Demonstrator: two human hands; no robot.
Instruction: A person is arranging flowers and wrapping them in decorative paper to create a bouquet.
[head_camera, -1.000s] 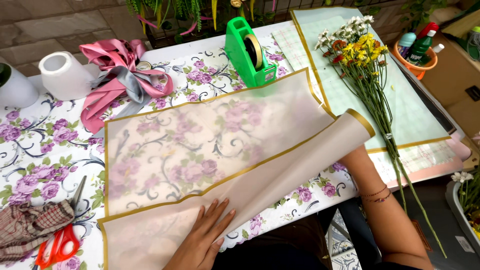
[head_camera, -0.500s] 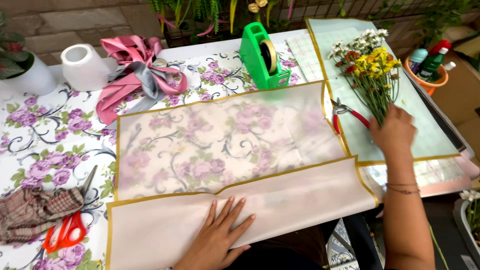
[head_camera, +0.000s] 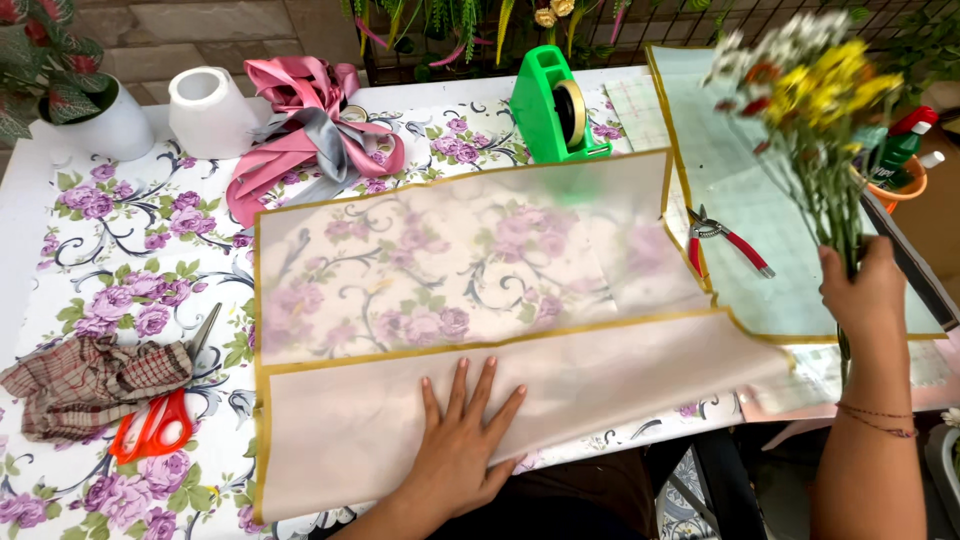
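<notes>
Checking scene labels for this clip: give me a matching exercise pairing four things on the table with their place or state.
Things:
1. wrapping sheet
2. flower bunch
3. pruning shears
4. orange scissors

Places or states:
A. beside the checked cloth
B. lifted in the right hand
C. pressed flat under the left hand
D. lying on the pale green sheet

Pairs: 1-C, 2-B, 3-D, 4-A

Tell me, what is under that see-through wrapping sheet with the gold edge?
Under the wrapping sheet the floral tablecloth shows through, purple flowers and leaves. The folded lower part, pressed by the left hand, is cloudier and hides what lies beneath.
</notes>
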